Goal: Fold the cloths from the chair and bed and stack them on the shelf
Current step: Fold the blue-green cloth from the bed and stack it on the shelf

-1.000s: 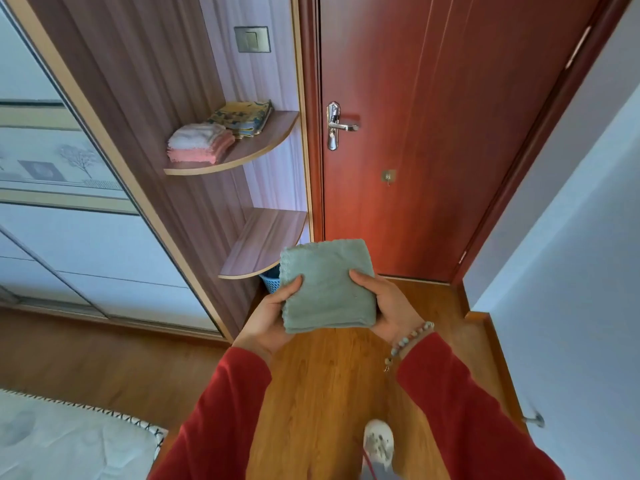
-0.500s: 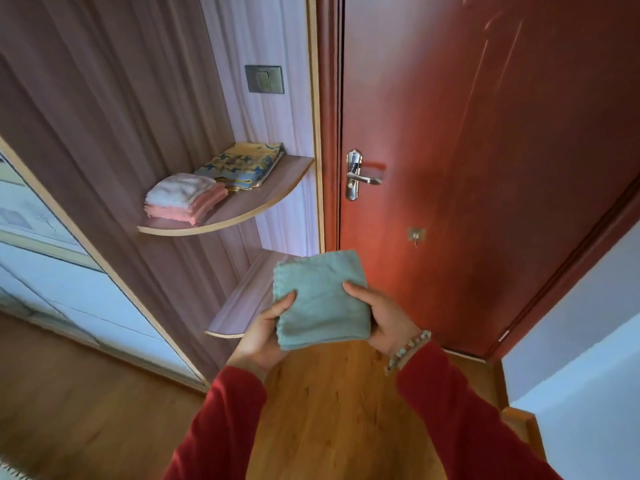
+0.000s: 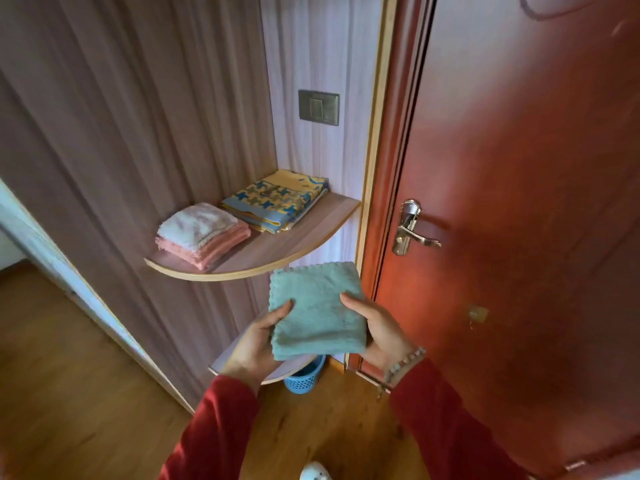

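The folded green cloth (image 3: 317, 311) is held in the air just below the upper shelf (image 3: 277, 251). The left hand (image 3: 258, 341) and right hand (image 3: 381, 330) pinch its two side edges, thumbs on top, fingers hidden underneath.

- Red-brown wooden door (image 3: 519, 202) fills the right side, shut, light glare on its panel.
- Metal lever door handle (image 3: 414, 228) on the door's left edge; small hook (image 3: 478, 313) lower on the door.
- Light wood door frame (image 3: 375, 133) runs down just left of the door.
- Narrow pale wall strip (image 3: 311, 57) with a metal light switch (image 3: 318, 107).
- Brown wood-grain panel (image 3: 121, 133) covers the left, maybe a wardrobe side.
- Orange-brown wooden floor (image 3: 69, 375) below.
- Blue perforated basket (image 3: 306, 377) on the floor near the door frame, partly hidden.
- Soft daylight, no hard shadows.
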Demonstrator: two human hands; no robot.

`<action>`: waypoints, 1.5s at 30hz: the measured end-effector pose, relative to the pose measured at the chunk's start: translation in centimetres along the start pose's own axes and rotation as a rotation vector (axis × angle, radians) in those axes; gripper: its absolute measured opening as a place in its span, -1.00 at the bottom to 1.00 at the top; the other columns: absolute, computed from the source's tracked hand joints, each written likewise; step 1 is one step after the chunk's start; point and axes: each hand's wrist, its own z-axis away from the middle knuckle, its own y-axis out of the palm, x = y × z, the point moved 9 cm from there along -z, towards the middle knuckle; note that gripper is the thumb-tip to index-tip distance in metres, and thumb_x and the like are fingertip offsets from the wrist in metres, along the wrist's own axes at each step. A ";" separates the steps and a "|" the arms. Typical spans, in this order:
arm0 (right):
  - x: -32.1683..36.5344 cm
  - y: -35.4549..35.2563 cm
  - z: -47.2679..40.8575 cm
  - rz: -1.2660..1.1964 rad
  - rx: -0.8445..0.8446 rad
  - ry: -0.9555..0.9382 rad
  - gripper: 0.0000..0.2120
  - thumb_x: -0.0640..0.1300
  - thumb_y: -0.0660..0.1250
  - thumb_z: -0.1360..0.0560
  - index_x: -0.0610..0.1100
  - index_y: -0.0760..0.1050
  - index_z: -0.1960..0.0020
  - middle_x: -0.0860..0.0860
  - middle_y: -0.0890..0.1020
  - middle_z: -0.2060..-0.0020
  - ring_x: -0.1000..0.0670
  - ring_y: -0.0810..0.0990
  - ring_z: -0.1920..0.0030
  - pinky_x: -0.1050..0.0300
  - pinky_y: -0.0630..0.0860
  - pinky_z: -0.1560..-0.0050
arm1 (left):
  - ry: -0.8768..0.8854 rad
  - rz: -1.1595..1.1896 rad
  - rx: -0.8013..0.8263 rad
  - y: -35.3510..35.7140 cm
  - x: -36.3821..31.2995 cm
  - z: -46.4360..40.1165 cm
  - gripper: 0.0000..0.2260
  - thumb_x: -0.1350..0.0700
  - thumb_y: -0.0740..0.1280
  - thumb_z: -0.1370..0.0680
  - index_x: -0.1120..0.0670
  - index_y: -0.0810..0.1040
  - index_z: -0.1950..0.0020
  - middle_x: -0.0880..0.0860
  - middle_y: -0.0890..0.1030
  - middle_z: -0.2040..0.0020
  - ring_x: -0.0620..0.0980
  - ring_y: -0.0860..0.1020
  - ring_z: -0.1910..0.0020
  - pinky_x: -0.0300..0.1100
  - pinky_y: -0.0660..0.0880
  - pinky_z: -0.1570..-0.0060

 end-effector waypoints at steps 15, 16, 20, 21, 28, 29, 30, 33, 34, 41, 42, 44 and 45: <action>6.7 13.1 -20.0 0.162 0.204 0.154 -0.68 -0.10 0.37 -0.52 -0.16 0.59 -0.24 -0.17 0.69 -0.12 -0.14 0.69 -0.08 -0.08 0.65 0.07 | 0.399 0.058 -0.244 -4.1 -20.0 -3.8 -0.67 0.16 0.26 -0.57 0.27 0.54 -0.29 0.25 0.64 -0.16 0.19 0.66 -0.08 0.12 0.62 -0.04; 7.0 14.1 -20.8 0.188 0.216 0.144 -0.73 -0.12 0.36 -0.54 -0.17 0.60 -0.20 -0.17 0.70 -0.09 -0.15 0.70 -0.05 -0.11 0.65 0.05 | 0.418 0.043 -0.271 -4.3 -20.9 -3.0 -0.66 0.17 0.28 -0.56 0.27 0.53 -0.30 0.25 0.64 -0.16 0.18 0.67 -0.06 0.08 0.63 0.00; 8.0 19.2 -23.7 0.350 0.276 0.119 -0.76 -0.18 0.37 -0.54 -0.27 0.60 -0.16 -0.25 0.68 -0.05 -0.22 0.67 -0.05 -0.16 0.62 -0.05 | 0.586 -0.029 -0.386 -5.1 -25.7 0.3 -0.63 0.22 0.29 -0.55 0.25 0.47 -0.35 0.28 0.57 -0.26 0.18 0.65 -0.04 0.03 0.64 0.08; 8.5 20.2 -24.3 0.383 0.283 0.100 -0.76 -0.19 0.37 -0.53 -0.30 0.59 -0.15 -0.27 0.67 -0.03 -0.23 0.67 -0.02 -0.11 0.63 -0.01 | 0.642 -0.059 -0.434 -5.4 -26.8 1.0 -0.65 0.25 0.29 -0.56 0.24 0.47 -0.36 0.28 0.57 -0.26 0.16 0.66 -0.02 0.00 0.64 0.08; 9.6 24.1 -29.0 0.574 0.319 -0.070 -0.72 -0.27 0.39 -0.51 -0.22 0.59 -0.22 -0.21 0.69 -0.03 -0.16 0.69 0.01 -0.06 0.62 -0.04 | 0.824 -0.157 -0.891 -7.3 -30.0 4.0 -0.55 0.32 0.34 -0.55 0.01 0.38 -0.39 0.12 0.59 0.06 -0.13 0.56 0.46 -0.35 0.40 0.58; 9.3 24.0 -29.6 0.586 0.309 -0.075 -0.69 -0.27 0.40 -0.50 -0.18 0.58 -0.24 -0.18 0.69 -0.05 -0.15 0.68 -0.04 -0.07 0.61 -0.09 | 0.812 -0.182 -0.931 -7.7 -30.0 3.9 -0.54 0.31 0.34 -0.55 0.00 0.37 -0.40 0.12 0.59 0.06 -0.10 0.55 0.41 -0.34 0.40 0.57; 9.0 23.7 -30.1 0.589 0.287 -0.074 -0.65 -0.28 0.42 -0.49 -0.15 0.56 -0.27 -0.16 0.68 -0.07 -0.14 0.68 -0.06 -0.05 0.61 -0.12 | 0.795 -0.208 -0.967 -8.1 -29.9 3.7 -0.53 0.30 0.35 -0.55 -0.01 0.37 -0.41 0.12 0.60 0.07 -0.07 0.55 0.36 -0.33 0.42 0.54; 7.7 22.6 -31.6 0.641 0.260 -0.078 -0.60 -0.30 0.44 -0.47 -0.13 0.56 -0.29 -0.17 0.69 -0.06 -0.13 0.67 -0.08 -0.06 0.58 -0.19 | 0.764 -0.225 -1.030 -9.5 -29.1 3.0 -0.57 0.29 0.34 -0.54 0.00 0.41 -0.36 0.11 0.60 0.13 -0.04 0.54 0.33 -0.30 0.46 0.50; 7.3 22.1 -32.0 0.695 0.258 -0.089 -0.61 -0.29 0.46 -0.45 -0.11 0.58 -0.26 -0.15 0.70 -0.04 -0.13 0.68 -0.07 -0.10 0.57 -0.22 | 0.754 -0.233 -1.044 -9.9 -28.8 2.6 -0.60 0.30 0.34 -0.54 0.01 0.43 -0.34 0.12 0.61 0.11 -0.03 0.56 0.30 -0.28 0.49 0.47; 9.2 22.9 -31.9 1.190 0.257 -0.392 -0.70 -0.13 0.40 -0.53 -0.18 0.61 -0.23 -0.11 0.70 -0.08 -0.04 0.63 -0.14 0.19 0.46 -0.16 | 0.672 -0.592 -1.259 -10.6 -29.2 2.9 -0.60 0.18 0.36 -0.53 0.04 0.46 -0.37 0.12 0.57 -0.23 0.04 0.61 -0.03 -0.09 0.59 0.00; 10.1 23.8 -31.4 1.245 0.249 -0.498 -0.72 -0.13 0.37 -0.55 -0.19 0.62 -0.23 -0.13 0.70 -0.08 -0.07 0.63 -0.14 0.21 0.43 -0.13 | 0.655 -0.780 -1.351 -10.0 -30.1 3.4 -0.59 0.12 0.36 -0.54 0.02 0.45 -0.38 0.10 0.53 -0.30 0.08 0.56 -0.16 -0.01 0.52 -0.18; 11.1 25.9 -30.0 1.286 0.279 -0.716 -0.74 -0.15 0.33 -0.58 -0.23 0.63 -0.20 -0.15 0.68 -0.12 -0.11 0.61 -0.20 0.25 0.38 -0.17 | 0.714 -1.151 -1.479 -7.5 -31.8 3.8 -0.62 0.02 0.31 -0.57 0.03 0.47 -0.39 0.09 0.48 -0.36 0.14 0.43 -0.35 0.02 0.35 -0.36; 10.6 26.7 -29.5 1.298 0.328 -0.776 -0.74 -0.16 0.31 -0.59 -0.24 0.63 -0.20 -0.17 0.65 -0.16 -0.13 0.59 -0.24 0.24 0.37 -0.23 | 0.769 -1.268 -1.470 -6.4 -32.2 3.2 -0.61 -0.04 0.25 -0.57 0.03 0.50 -0.37 0.08 0.49 -0.37 0.14 0.41 -0.37 0.03 0.32 -0.38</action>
